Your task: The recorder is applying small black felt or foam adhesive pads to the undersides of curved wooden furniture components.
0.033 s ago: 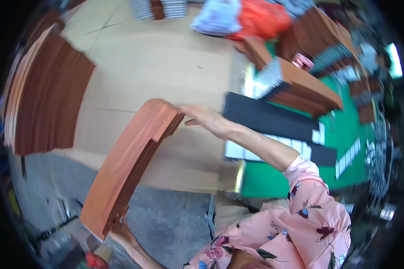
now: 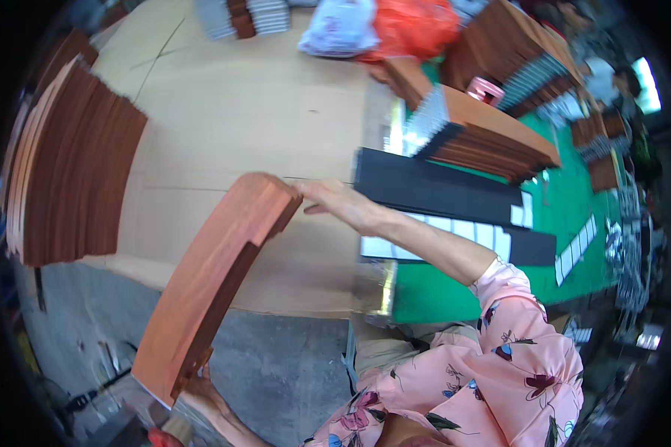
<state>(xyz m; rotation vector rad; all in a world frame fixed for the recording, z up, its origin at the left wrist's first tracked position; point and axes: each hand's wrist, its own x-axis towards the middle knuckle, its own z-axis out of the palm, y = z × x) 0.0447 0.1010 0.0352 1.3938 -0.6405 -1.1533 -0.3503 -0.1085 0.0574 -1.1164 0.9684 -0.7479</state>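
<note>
Between my hands is a thick stack of reddish-brown wooden boards [image 2: 209, 268], held tilted over the near edge of the table. Its lower left end rests in my left hand [image 2: 205, 396], whose fingers are partly hidden behind the wood. My right hand [image 2: 335, 203] is closed on the far upper end; some of its fingertips are out of sight behind the boards. The side of the stack is stepped, with ends that do not line up.
A tall stack of similar brown boards [image 2: 82, 164] stands at the table's left. Rightward, dark panels [image 2: 432, 182] and white strips [image 2: 455, 229] lie on a green surface [image 2: 455, 294], with more board stacks [image 2: 499, 127] behind. Plastic bags [image 2: 343, 28] sit at the back.
The surroundings have shifted slightly left in the view. Both hands keep hold of the boards, whose upper end sits a little lower in the picture.
</note>
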